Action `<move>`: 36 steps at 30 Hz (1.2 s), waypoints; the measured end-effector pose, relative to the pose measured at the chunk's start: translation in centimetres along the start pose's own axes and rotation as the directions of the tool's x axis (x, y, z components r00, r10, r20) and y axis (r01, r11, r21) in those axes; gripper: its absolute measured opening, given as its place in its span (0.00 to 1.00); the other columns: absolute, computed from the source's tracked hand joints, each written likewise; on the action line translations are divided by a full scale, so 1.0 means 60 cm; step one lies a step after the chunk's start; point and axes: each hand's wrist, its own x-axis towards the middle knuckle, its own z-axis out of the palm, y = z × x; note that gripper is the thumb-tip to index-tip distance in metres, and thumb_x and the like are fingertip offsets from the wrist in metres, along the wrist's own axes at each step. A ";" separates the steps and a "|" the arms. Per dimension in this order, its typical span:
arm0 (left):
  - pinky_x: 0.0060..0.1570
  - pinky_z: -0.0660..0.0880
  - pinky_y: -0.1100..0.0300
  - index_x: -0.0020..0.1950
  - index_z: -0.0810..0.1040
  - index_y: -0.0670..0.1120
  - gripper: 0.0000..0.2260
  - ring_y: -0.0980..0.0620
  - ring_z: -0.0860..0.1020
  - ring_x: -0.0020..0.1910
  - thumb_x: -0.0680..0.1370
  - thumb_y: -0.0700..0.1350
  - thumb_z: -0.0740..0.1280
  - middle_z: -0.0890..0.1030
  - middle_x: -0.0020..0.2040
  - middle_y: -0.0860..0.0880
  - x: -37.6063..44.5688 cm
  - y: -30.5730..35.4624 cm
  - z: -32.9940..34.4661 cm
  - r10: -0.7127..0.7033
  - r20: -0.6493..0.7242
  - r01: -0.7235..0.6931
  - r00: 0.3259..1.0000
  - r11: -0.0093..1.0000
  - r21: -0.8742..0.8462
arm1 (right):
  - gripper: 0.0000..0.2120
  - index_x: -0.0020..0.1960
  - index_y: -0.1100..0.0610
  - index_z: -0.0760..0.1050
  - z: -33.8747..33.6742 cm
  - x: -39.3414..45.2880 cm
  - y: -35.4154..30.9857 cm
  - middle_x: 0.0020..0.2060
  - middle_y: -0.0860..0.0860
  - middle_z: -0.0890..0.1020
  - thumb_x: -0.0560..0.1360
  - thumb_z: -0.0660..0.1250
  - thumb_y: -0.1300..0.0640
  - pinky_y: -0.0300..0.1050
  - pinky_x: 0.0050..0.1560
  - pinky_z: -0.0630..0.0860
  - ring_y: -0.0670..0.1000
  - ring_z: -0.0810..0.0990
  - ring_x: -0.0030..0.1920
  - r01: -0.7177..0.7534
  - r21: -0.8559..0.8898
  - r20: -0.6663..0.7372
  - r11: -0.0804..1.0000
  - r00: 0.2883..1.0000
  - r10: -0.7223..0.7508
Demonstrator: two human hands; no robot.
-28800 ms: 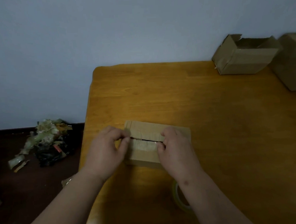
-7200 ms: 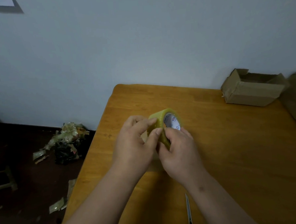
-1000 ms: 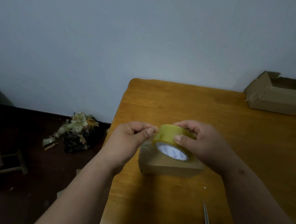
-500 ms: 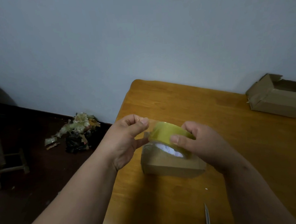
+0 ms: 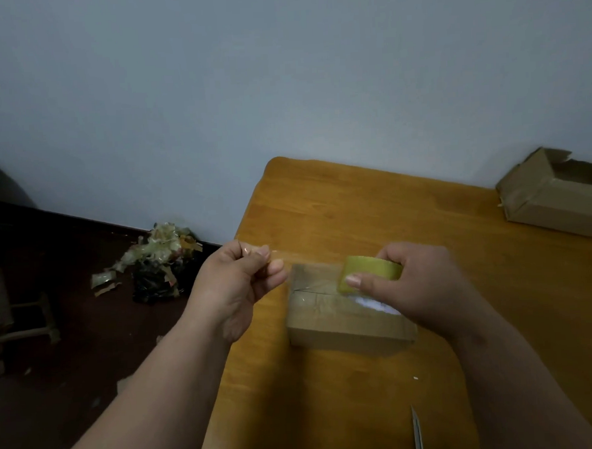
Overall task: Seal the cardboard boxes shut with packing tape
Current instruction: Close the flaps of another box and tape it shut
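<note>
A small closed cardboard box (image 5: 330, 320) lies near the left edge of the wooden table (image 5: 373, 217), its top flaps meeting in a seam. My right hand (image 5: 418, 286) grips a yellowish roll of packing tape (image 5: 372, 271) just above the box's right part. My left hand (image 5: 242, 282) pinches the free end of the clear tape (image 5: 311, 273) beyond the box's left end. The pulled strip stretches faintly between the two hands above the box top.
An open cardboard box (image 5: 557, 197) lies on its side at the table's far right. A thin blade-like tool (image 5: 417, 431) lies near the front edge. A heap of tape scraps (image 5: 155, 255) lies on the dark floor to the left, by the wall.
My left hand has drawn the tape end leftward, away from the roll. My right hand has lowered the roll closer to the box top.
</note>
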 end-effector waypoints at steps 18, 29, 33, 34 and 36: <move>0.32 0.78 0.60 0.63 0.74 0.53 0.19 0.52 0.85 0.35 0.76 0.35 0.68 0.86 0.49 0.43 0.076 -0.079 -0.041 -0.418 0.019 0.418 0.908 0.906 -0.060 | 0.16 0.36 0.53 0.75 -0.016 0.002 0.012 0.27 0.48 0.74 0.71 0.68 0.40 0.37 0.28 0.66 0.43 0.72 0.29 0.085 0.081 0.051 0.993 0.995 -0.089; 0.33 0.64 0.61 0.57 0.80 0.41 0.09 0.57 0.72 0.30 0.77 0.37 0.68 0.78 0.31 0.51 0.114 -0.119 -0.052 -0.454 0.022 0.443 0.891 0.879 0.175 | 0.13 0.36 0.51 0.75 -0.006 0.019 0.007 0.30 0.47 0.77 0.68 0.66 0.41 0.46 0.33 0.70 0.44 0.74 0.32 -0.044 0.002 0.131 0.999 0.990 0.043; 0.25 0.66 0.67 0.53 0.81 0.39 0.07 0.58 0.74 0.28 0.77 0.35 0.67 0.79 0.33 0.49 0.126 -0.132 -0.054 -0.460 0.002 0.453 0.888 0.874 0.176 | 0.13 0.38 0.52 0.76 0.001 0.024 0.013 0.31 0.47 0.77 0.69 0.66 0.42 0.46 0.34 0.70 0.44 0.74 0.31 -0.079 -0.004 0.143 0.997 0.987 0.079; 0.23 0.67 0.68 0.54 0.81 0.38 0.08 0.58 0.74 0.28 0.77 0.35 0.67 0.79 0.34 0.48 0.128 -0.132 -0.054 -0.470 -0.005 0.463 0.883 0.868 0.180 | 0.13 0.38 0.52 0.76 0.002 0.026 0.014 0.31 0.47 0.77 0.69 0.66 0.42 0.46 0.34 0.69 0.44 0.73 0.31 -0.086 0.004 0.144 0.996 0.986 0.084; 0.21 0.68 0.69 0.56 0.81 0.36 0.09 0.58 0.75 0.28 0.76 0.35 0.68 0.81 0.35 0.47 0.129 -0.134 -0.055 -0.489 -0.019 0.484 0.872 0.857 0.177 | 0.13 0.37 0.52 0.76 0.002 0.029 0.017 0.30 0.48 0.76 0.69 0.66 0.42 0.45 0.33 0.68 0.43 0.73 0.30 -0.099 0.026 0.145 0.995 0.985 0.094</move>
